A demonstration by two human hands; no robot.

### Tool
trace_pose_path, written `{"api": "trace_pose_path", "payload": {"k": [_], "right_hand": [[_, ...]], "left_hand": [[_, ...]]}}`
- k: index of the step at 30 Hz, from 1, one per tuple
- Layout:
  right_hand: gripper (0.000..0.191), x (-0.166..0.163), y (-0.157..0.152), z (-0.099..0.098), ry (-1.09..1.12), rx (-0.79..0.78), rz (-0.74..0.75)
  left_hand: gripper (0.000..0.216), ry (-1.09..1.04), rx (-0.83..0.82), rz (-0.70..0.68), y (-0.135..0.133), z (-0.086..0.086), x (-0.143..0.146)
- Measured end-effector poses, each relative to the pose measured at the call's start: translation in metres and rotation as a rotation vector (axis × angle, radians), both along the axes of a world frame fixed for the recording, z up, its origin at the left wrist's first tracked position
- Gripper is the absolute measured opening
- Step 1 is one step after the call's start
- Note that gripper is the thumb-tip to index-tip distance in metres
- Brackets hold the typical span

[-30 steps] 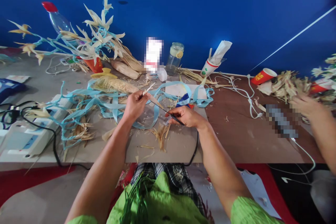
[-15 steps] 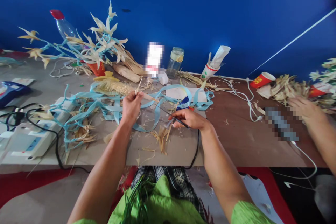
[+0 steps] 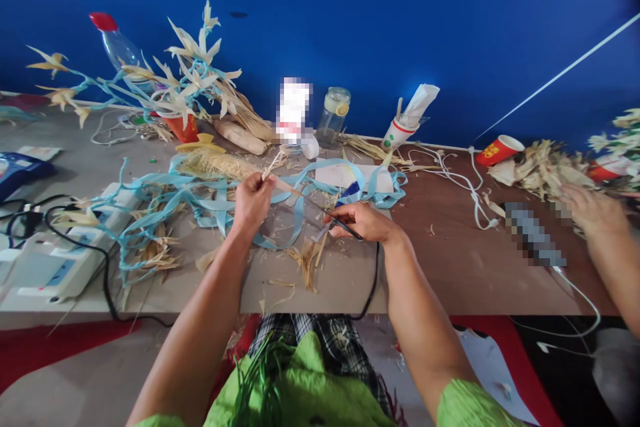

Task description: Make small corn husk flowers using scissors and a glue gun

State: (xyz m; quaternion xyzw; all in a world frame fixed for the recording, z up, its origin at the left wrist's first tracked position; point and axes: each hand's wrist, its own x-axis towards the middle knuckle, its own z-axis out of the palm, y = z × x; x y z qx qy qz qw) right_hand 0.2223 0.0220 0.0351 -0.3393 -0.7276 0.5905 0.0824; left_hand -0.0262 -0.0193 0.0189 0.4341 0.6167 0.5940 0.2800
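My left hand [image 3: 253,203] is closed in a pinch on a pale corn husk strip [image 3: 271,163], whose narrow ends stick up above the fingers. My right hand [image 3: 361,221] grips a slim dark pointed tool [image 3: 320,208]. Its thin end reaches up and left toward a tan strip beside my left fingers; whether they touch is unclear. Its exact kind does not show. Light-blue ribbon [image 3: 299,221] loops over the table between and behind both hands. Below the right hand lie husk scraps [image 3: 307,265]. A blue object [image 3: 349,193] sits just behind that hand.
Husk flowers on blue-wrapped stems [image 3: 200,83] stand in a red cup [image 3: 184,128] at back left. A glass jar [image 3: 334,113] and white cup [image 3: 399,135] stand along the wall. A white power strip [image 3: 75,267] lies left. Another person's hand [image 3: 597,213] touches husks at right.
My left hand has shifted slightly, and the husk ends above it now look more spread. The right hand keeps its grip, almost still. The other person's hand has moved a little right.
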Motion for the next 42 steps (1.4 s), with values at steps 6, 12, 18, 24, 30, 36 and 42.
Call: {"api": "trace_pose_path", "payload": {"k": [6,12,18,24,30,36,42], "right_hand": [[0.048,-0.003,0.000,-0.001,-0.008,0.008,-0.019],[0.048,-0.004,-0.001,-0.004,-0.018,0.027,-0.022],[0.051,-0.006,-0.001,-0.004,-0.022,0.036,-0.024],[0.051,-0.004,0.001,-0.010,-0.032,0.059,-0.011],[0.051,-0.002,0.002,-0.015,-0.017,0.068,-0.007],[0.054,-0.005,0.000,-0.011,-0.020,0.050,-0.021],[0.052,-0.007,-0.002,-0.001,-0.034,0.055,-0.040]], "left_hand": [[0.026,0.019,-0.066,-0.021,-0.001,0.003,0.002],[0.024,-0.055,-0.049,-0.023,0.001,0.000,0.003],[0.022,-0.081,-0.053,-0.020,0.000,0.003,0.006],[0.023,-0.111,-0.090,-0.047,0.000,0.002,0.006],[0.022,-0.162,-0.094,-0.053,0.001,-0.001,0.004],[0.021,-0.183,-0.113,-0.045,0.001,-0.001,0.004],[0.023,-0.196,-0.097,-0.047,0.001,-0.003,0.003]]}}
